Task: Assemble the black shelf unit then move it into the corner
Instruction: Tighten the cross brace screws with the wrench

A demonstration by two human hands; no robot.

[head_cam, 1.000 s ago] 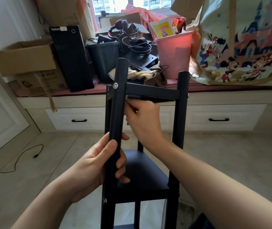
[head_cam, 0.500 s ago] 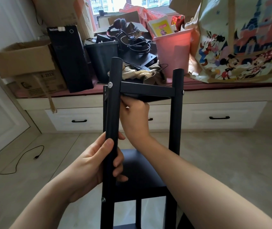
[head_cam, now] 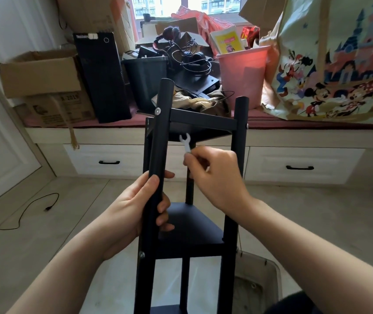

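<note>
A pale tiled floor point(head_cam: 305, 211) runs back to a window seat point(head_cam: 271, 126) with a red cushion top and white drawers point(head_cam: 303, 166) under it; a black cable point(head_cam: 33, 209) trails over the floor at 9 o'clock.

The black shelf unit point(head_cam: 190, 227) stands upright at the centre of the view, its top shelf near 12 o'clock and a lower shelf just below the middle. The left hand point(head_cam: 135, 209) grips the near left post point(head_cam: 160, 155), fingers curled round it and thumb lying up the front. The right hand point(head_cam: 217, 177), at about 1 o'clock from the left one, pinches a small white wrench point(head_cam: 186, 143) between thumb and fingertips, its open end pointing up just beneath the top shelf (whether it touches the shelf, I cannot tell).

On the window seat, an open cardboard box point(head_cam: 42, 73) sits at 10 o'clock beside a black computer tower point(head_cam: 102, 75). A black bin point(head_cam: 145, 80) stands behind the post, and a pink bucket point(head_cam: 241, 75) at 1 o'clock holds a yellow booklet point(head_cam: 227, 43). A cartoon-printed bag point(head_cam: 330, 71) fills the 2 o'clock corner. A clear plastic tub point(head_cam: 258, 284) lies on the floor at 5 o'clock.
</note>
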